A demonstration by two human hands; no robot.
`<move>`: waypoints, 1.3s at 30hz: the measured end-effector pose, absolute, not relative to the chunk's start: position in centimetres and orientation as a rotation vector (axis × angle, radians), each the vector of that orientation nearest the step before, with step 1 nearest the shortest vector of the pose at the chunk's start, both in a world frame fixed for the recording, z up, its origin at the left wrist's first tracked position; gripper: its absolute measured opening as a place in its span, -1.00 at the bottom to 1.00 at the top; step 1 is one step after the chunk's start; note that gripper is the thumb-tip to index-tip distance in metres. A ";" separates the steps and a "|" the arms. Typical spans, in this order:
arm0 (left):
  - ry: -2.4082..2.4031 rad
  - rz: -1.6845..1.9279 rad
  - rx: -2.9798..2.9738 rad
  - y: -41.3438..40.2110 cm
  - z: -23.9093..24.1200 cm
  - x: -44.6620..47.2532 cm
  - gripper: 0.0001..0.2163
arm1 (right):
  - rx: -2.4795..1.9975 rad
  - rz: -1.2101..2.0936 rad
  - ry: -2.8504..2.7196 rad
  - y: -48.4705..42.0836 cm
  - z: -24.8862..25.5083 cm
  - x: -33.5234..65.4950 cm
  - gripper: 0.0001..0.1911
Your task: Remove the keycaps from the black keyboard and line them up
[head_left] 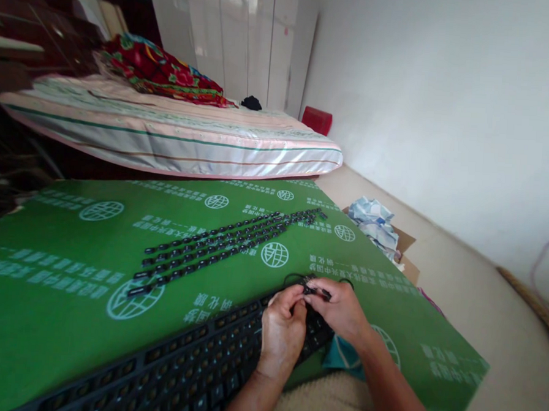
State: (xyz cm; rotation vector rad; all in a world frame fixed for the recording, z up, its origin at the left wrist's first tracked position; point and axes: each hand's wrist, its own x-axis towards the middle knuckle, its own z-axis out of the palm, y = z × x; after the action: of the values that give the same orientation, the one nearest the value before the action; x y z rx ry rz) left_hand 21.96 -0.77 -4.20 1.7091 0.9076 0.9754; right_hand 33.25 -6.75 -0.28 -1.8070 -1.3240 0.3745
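A black keyboard (188,354) lies slantwise at the near edge of the green board, many of its key positions showing bare sockets. Above its right end my left hand (284,328) is closed in a pinch. My right hand (342,310) pinches too, its fingertips meeting the left ones around a small dark piece (313,290) that I cannot make out. A thin black cable (293,276) curves just behind the fingers. Farther back, black keycaps (198,250) are laid out in several long slanting rows.
The green board (88,239) bears printed white globes and lettering. A teal cloth (340,355) lies under my right wrist. Beyond stand a bed (204,140) with a red floral blanket (166,74) and, right, crumpled paper or cloth (372,220) on the floor.
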 end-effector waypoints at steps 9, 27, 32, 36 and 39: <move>0.881 0.965 1.675 -1.0 -3.6 21.9 -0.78 | -1.832 0.424 -1.238 -6.5 0.7 34.5 -0.87; 0.911 0.953 1.793 -1.1 -3.0 21.5 -0.79 | -2.278 0.232 -1.088 0.9 -2.6 45.0 -0.86; 0.908 0.945 1.778 -1.2 -2.9 21.6 -0.79 | -2.359 0.248 -1.060 2.1 -3.2 46.2 -0.85; 0.922 0.928 1.775 -1.2 -2.9 21.5 -0.79 | -2.407 0.246 -1.045 2.7 -3.3 46.9 -0.84; 0.916 0.932 1.796 -1.3 -3.0 21.5 -0.79 | -2.432 0.228 -1.038 3.1 -3.3 47.1 -0.85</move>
State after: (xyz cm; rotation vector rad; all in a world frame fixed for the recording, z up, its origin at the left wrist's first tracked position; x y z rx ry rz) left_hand 21.48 -1.26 -2.99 1.7958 0.9160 0.9321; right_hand 47.13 3.14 -3.30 -2.4324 -1.0376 0.2281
